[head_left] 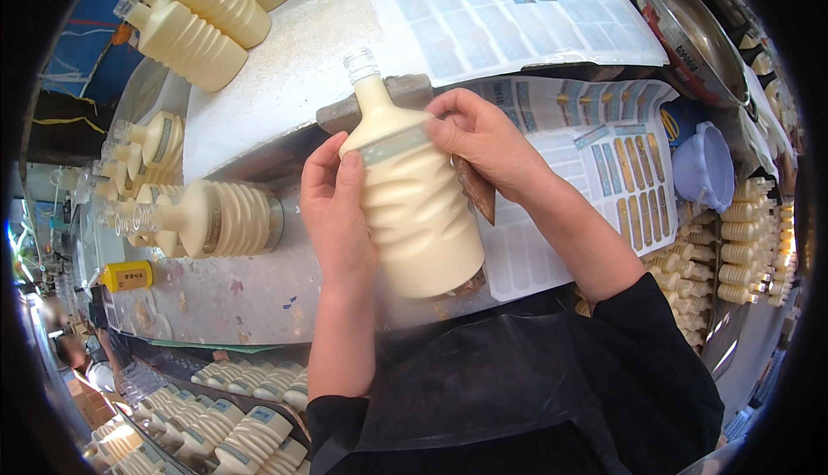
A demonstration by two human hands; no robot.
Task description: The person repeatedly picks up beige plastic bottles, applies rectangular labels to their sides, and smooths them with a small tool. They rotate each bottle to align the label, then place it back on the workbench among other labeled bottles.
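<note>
bottle (418, 208): cream, ribbed, pale grey-blue neck band | label sheets (517, 9): blue-grey, perhaps gold | bowl (709, 167): lilac

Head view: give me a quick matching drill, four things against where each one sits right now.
Things
1. cream ribbed plastic bottle with a clear threaded neck
2. small yellow cylindrical container
3. pale purple plastic funnel
4. large round metal bowl

Places
A. upper right, past the sticker sheets
B. centre, between the left hand and the right hand
C. left edge of the metal table
D. right side, just below the bowl

Pairs: 1-B, 2-C, 3-D, 4-A
</note>
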